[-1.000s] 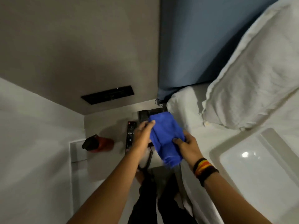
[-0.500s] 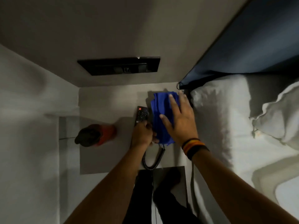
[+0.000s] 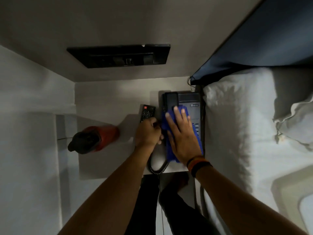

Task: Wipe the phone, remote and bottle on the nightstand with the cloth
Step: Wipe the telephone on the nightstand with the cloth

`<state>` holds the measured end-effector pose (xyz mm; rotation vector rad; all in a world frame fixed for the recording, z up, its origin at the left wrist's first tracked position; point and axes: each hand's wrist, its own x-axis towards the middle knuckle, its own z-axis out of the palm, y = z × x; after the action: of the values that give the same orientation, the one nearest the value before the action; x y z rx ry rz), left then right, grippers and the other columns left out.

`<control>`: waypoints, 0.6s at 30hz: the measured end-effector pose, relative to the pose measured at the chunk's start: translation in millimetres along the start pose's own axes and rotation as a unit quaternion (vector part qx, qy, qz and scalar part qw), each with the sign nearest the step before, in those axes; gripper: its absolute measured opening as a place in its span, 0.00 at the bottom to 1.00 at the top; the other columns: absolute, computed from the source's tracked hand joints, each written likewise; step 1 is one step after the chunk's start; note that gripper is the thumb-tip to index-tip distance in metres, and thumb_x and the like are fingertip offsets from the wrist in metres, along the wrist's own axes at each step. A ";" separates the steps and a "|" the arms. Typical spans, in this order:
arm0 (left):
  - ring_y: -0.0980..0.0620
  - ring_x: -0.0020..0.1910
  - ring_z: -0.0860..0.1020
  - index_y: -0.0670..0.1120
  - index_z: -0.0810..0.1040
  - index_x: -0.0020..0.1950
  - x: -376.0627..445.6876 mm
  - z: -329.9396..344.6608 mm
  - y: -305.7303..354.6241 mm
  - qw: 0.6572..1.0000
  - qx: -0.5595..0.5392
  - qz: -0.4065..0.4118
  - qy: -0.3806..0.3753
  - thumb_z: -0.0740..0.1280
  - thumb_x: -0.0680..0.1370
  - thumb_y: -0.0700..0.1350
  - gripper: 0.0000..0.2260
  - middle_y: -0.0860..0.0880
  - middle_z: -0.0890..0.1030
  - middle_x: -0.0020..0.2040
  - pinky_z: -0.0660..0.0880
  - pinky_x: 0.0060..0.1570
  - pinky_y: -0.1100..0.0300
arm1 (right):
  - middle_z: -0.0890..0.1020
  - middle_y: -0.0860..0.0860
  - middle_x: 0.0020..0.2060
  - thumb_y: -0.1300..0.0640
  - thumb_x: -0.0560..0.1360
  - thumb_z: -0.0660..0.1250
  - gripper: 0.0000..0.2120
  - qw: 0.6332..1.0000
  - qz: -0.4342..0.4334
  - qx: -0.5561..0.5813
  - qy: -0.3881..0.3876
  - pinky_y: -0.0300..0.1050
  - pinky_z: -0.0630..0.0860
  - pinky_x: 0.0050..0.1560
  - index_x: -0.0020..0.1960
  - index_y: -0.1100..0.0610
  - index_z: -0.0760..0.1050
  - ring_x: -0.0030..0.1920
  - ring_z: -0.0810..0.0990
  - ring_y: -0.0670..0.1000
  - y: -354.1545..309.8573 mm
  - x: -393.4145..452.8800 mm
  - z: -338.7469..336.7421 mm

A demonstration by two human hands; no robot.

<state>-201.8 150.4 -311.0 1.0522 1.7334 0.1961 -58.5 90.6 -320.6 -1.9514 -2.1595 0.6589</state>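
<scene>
Since half a second ago the blue cloth [image 3: 171,141] has slid toward the near edge of the nightstand [image 3: 108,99], uncovering the far end of the phone [image 3: 189,102], whose dark handset top and display panel now show where the cloth hid them. The right hand [image 3: 182,138] lies flat and open on the cloth, fingers spread and pointing away from the person, pressing it down on the phone's left half and handset. A striped wristband [image 3: 198,164] sits on that wrist.

The left hand [image 3: 149,133] is curled closed at the phone's left edge, just beside the cloth; it seems to steady the handset side (what exactly the fingers grip is hidden under the knuckles). It also covers the near end of the remote [image 3: 147,112], which lies on the nightstand just left of the phone, its red button at the far end.

The coiled cord [image 3: 157,168] loops out from under the hands toward the nightstand's near edge. The bottle [image 3: 94,139], red with a dark cap, stands well apart on the left part of the nightstand. The phone sits hard against the right edge, next to the white bed [image 3: 237,124]. A dark panel [image 3: 118,55] is set in the wall beyond.
</scene>
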 end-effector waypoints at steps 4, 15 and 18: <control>0.58 0.16 0.74 0.51 0.79 0.45 -3.6 -1.0 4.0 0.998 -0.062 -0.012 -0.021 0.71 0.83 0.43 0.07 0.48 0.81 0.26 0.72 0.18 0.64 | 0.33 0.46 0.81 0.70 0.70 0.68 0.54 0.987 -0.033 -0.030 -0.152 0.66 0.46 0.78 0.81 0.45 0.38 0.80 0.32 0.55 14.6 -87.3 11.1; 0.40 0.85 0.56 0.49 0.58 0.86 -36.6 -7.0 16.8 0.862 0.385 0.325 0.054 0.69 0.82 0.55 0.35 0.48 0.60 0.86 0.56 0.82 0.44 | 0.51 0.50 0.83 0.74 0.73 0.59 0.41 0.972 0.163 0.118 0.124 0.46 0.61 0.76 0.81 0.52 0.54 0.81 0.53 0.54 7.0 24.1 -82.6; 0.38 0.86 0.45 0.51 0.50 0.87 -28.5 -6.1 15.4 0.834 0.457 0.308 0.028 0.66 0.82 0.60 0.39 0.50 0.51 0.88 0.46 0.84 0.40 | 0.51 0.55 0.83 0.74 0.73 0.58 0.38 0.989 0.142 0.037 -0.002 0.57 0.57 0.79 0.81 0.58 0.55 0.81 0.47 0.61 12.2 67.7 -67.0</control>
<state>-196.5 141.1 -279.8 2.3233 1.4641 -0.2487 -29.9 171.7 -277.9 -2.2396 -1.8463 0.7741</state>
